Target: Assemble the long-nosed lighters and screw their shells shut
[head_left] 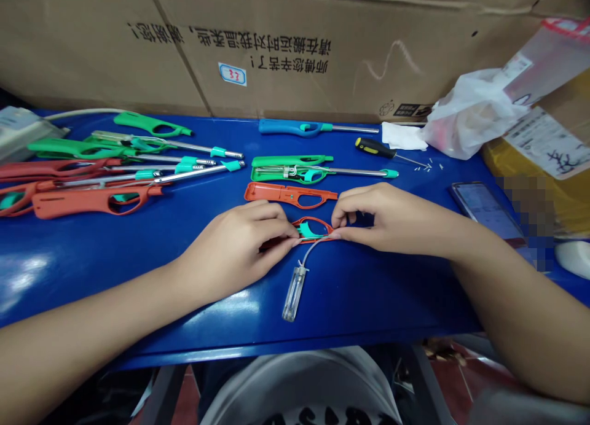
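An orange half casing of a long-nosed lighter lies on the blue table between my hands, with a teal trigger inside it. My left hand is closed on the casing's left part, hiding much of it. At the narrow right end, the thumb and forefinger of my right hand pinch the casing, close to where a thin tube reaches it. That tube leads down to a clear fuel tank, which rests on the table outside the casing. Just behind lies the other orange casing half.
Behind are an opened green lighter and a blue lighter. Several green, red and orange lighters lie left. A screwdriver, small screws and a phone are right. A cardboard box stands at the back.
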`<action>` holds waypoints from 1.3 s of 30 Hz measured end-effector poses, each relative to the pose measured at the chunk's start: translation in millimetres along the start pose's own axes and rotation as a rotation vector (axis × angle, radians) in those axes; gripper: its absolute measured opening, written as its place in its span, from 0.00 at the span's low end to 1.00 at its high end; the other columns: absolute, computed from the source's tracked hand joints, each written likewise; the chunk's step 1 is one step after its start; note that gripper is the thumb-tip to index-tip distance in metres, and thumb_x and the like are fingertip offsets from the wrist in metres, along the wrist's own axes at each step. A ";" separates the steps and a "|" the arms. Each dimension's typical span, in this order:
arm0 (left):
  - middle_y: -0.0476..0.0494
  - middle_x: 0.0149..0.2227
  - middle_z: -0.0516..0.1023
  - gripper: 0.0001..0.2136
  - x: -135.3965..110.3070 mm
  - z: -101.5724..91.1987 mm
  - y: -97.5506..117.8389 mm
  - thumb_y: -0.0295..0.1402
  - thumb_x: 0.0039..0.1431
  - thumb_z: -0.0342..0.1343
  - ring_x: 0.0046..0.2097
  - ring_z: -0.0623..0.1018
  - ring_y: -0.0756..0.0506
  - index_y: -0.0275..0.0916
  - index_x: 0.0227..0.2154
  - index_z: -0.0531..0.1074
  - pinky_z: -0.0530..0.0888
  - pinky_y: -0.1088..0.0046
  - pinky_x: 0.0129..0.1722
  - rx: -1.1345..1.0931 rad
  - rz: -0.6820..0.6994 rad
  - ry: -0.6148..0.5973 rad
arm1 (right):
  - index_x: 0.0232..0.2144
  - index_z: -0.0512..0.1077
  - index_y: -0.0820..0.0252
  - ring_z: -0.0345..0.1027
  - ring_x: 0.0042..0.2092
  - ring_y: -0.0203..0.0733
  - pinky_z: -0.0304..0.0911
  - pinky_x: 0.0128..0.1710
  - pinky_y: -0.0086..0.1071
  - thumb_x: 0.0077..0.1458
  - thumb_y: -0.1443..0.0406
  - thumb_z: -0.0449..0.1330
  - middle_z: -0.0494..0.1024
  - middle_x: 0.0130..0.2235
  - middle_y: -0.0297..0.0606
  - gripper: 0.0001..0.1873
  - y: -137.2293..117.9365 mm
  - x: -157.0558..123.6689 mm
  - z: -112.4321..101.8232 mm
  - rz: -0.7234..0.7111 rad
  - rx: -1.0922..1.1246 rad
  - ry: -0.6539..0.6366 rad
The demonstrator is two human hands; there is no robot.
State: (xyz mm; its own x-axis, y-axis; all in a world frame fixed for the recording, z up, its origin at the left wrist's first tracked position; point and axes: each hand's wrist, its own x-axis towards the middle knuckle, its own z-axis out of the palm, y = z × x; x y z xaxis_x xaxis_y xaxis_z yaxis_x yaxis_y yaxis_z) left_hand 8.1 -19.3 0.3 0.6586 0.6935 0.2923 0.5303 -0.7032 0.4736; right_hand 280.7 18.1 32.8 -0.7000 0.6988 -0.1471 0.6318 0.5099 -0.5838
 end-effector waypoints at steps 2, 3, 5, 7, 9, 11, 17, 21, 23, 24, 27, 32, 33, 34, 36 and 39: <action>0.46 0.40 0.81 0.06 -0.7 -1.6 3.7 0.31 0.71 0.57 0.43 0.80 0.45 0.39 0.42 0.79 0.74 0.70 0.42 0.008 -0.006 0.027 | 0.35 0.80 0.58 0.74 0.40 0.40 0.63 0.39 0.32 0.64 0.60 0.64 0.82 0.39 0.36 0.08 0.3 -0.6 -0.5 -0.017 0.008 -0.012; 0.46 0.38 0.80 0.06 -1.5 -2.6 6.6 0.32 0.71 0.57 0.41 0.80 0.46 0.38 0.40 0.78 0.74 0.71 0.40 0.020 -0.014 0.041 | 0.35 0.80 0.58 0.74 0.40 0.39 0.63 0.38 0.32 0.64 0.61 0.64 0.82 0.39 0.36 0.08 0.5 -0.9 -0.7 -0.021 0.004 -0.016; 0.49 0.32 0.78 0.10 -4.0 -4.2 14.4 0.38 0.70 0.59 0.33 0.78 0.48 0.39 0.34 0.75 0.70 0.72 0.33 0.058 -0.038 0.038 | 0.34 0.79 0.58 0.73 0.39 0.39 0.62 0.37 0.32 0.64 0.62 0.64 0.82 0.38 0.36 0.08 0.9 -1.4 -1.1 -0.019 -0.015 -0.018; 0.52 0.26 0.75 0.16 -7.3 -4.3 23.0 0.45 0.67 0.62 0.26 0.74 0.49 0.40 0.29 0.72 0.64 0.72 0.25 0.096 -0.050 -0.037 | 0.34 0.79 0.58 0.72 0.38 0.38 0.62 0.37 0.31 0.63 0.64 0.64 0.81 0.37 0.35 0.06 0.9 -1.9 -1.4 -0.006 -0.043 -0.021; 0.52 0.26 0.76 0.17 -10.4 -2.9 29.8 0.48 0.61 0.66 0.25 0.74 0.48 0.40 0.27 0.72 0.61 0.70 0.23 0.146 -0.057 -0.137 | 0.33 0.79 0.58 0.72 0.37 0.37 0.61 0.36 0.31 0.62 0.65 0.64 0.81 0.37 0.34 0.05 0.3 -2.3 -1.5 0.009 -0.062 -0.024; 0.51 0.28 0.78 0.15 -12.3 -1.5 33.3 0.45 0.60 0.67 0.25 0.74 0.48 0.40 0.28 0.73 0.60 0.70 0.23 0.181 -0.061 -0.177 | 0.33 0.79 0.58 0.71 0.37 0.37 0.60 0.35 0.31 0.61 0.67 0.63 0.81 0.37 0.34 0.05 -0.5 -2.9 -1.9 0.021 -0.072 -0.026; 0.50 0.34 0.82 0.06 -12.3 -7.7 28.1 0.36 0.68 0.58 0.30 0.81 0.45 0.41 0.36 0.76 0.66 0.69 0.26 0.230 -0.044 -0.155 | 0.33 0.80 0.58 0.71 0.36 0.38 0.59 0.34 0.31 0.60 0.67 0.63 0.81 0.36 0.35 0.05 -1.3 -7.3 -10.3 0.060 -0.137 -0.038; 0.51 0.37 0.84 0.07 -11.7 -10.3 22.1 0.37 0.71 0.56 0.33 0.84 0.44 0.42 0.42 0.77 0.69 0.68 0.26 0.258 -0.035 -0.114 | 0.31 0.79 0.57 0.72 0.35 0.39 0.57 0.33 0.31 0.60 0.66 0.63 0.82 0.35 0.35 0.05 -1.8 -9.6 -15.5 0.116 -0.154 -0.071; 0.51 0.39 0.84 0.06 -11.2 -10.0 19.9 0.37 0.72 0.57 0.35 0.85 0.44 0.43 0.44 0.77 0.71 0.69 0.27 0.244 -0.037 -0.088 | 0.31 0.79 0.57 0.72 0.35 0.39 0.57 0.33 0.31 0.60 0.66 0.63 0.82 0.35 0.35 0.06 -2.5 -9.8 -15.7 0.134 -0.142 -0.084; 0.51 0.40 0.84 0.07 -10.7 -10.1 18.9 0.37 0.72 0.56 0.36 0.85 0.44 0.43 0.45 0.77 0.73 0.69 0.28 0.236 -0.039 -0.076 | 0.31 0.79 0.57 0.72 0.35 0.39 0.57 0.33 0.31 0.60 0.66 0.63 0.82 0.35 0.35 0.06 -2.8 -9.7 -15.4 0.137 -0.139 -0.085; 0.49 0.43 0.84 0.09 -7.9 -11.7 15.5 0.37 0.73 0.55 0.41 0.85 0.43 0.42 0.46 0.78 0.77 0.68 0.35 0.231 -0.019 -0.031 | 0.32 0.79 0.57 0.72 0.35 0.39 0.57 0.33 0.32 0.61 0.66 0.63 0.82 0.35 0.35 0.06 -3.1 -9.5 -14.6 0.135 -0.141 -0.082; 0.48 0.42 0.83 0.10 -3.7 -14.4 9.5 0.35 0.73 0.55 0.41 0.84 0.43 0.42 0.45 0.81 0.79 0.66 0.37 0.267 0.010 -0.041 | 0.33 0.79 0.56 0.72 0.38 0.41 0.58 0.35 0.32 0.63 0.64 0.62 0.82 0.38 0.36 0.07 -1.4 -10.4 -14.9 0.133 -0.168 -0.097; 0.47 0.42 0.83 0.10 -3.5 -14.4 9.0 0.35 0.73 0.55 0.41 0.84 0.43 0.42 0.45 0.81 0.79 0.66 0.37 0.261 0.002 -0.057 | 0.34 0.79 0.56 0.72 0.39 0.41 0.58 0.35 0.32 0.63 0.63 0.61 0.82 0.39 0.36 0.07 -1.1 -10.7 -15.0 0.131 -0.173 -0.096; 0.47 0.42 0.83 0.10 -3.5 -14.2 8.9 0.35 0.72 0.55 0.40 0.84 0.43 0.42 0.45 0.82 0.79 0.66 0.36 0.252 -0.007 -0.075 | 0.34 0.79 0.56 0.72 0.39 0.41 0.58 0.35 0.33 0.63 0.63 0.61 0.82 0.39 0.36 0.07 -0.7 -11.1 -15.0 0.129 -0.174 -0.093; 0.46 0.43 0.83 0.11 -3.7 -14.0 9.4 0.36 0.72 0.55 0.40 0.84 0.43 0.42 0.47 0.82 0.79 0.66 0.36 0.237 -0.029 -0.106 | 0.34 0.79 0.55 0.72 0.38 0.42 0.58 0.35 0.33 0.63 0.62 0.61 0.82 0.39 0.37 0.07 -0.2 -11.5 -14.8 0.124 -0.173 -0.086; 0.46 0.43 0.83 0.11 -3.7 -14.2 10.1 0.37 0.71 0.55 0.41 0.84 0.43 0.42 0.47 0.82 0.80 0.66 0.37 0.209 -0.054 -0.122 | 0.34 0.79 0.55 0.72 0.38 0.42 0.58 0.34 0.33 0.63 0.62 0.61 0.82 0.39 0.37 0.08 0.4 -11.7 -14.1 0.114 -0.172 -0.081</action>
State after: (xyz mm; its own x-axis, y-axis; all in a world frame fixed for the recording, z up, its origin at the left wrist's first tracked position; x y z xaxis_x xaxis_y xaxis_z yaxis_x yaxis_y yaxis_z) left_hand 3.3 -26.8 15.8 0.6791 0.7158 0.1628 0.6571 -0.6916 0.3000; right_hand 293.9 17.2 45.5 -0.6409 0.7177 -0.2724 0.7511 0.5129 -0.4157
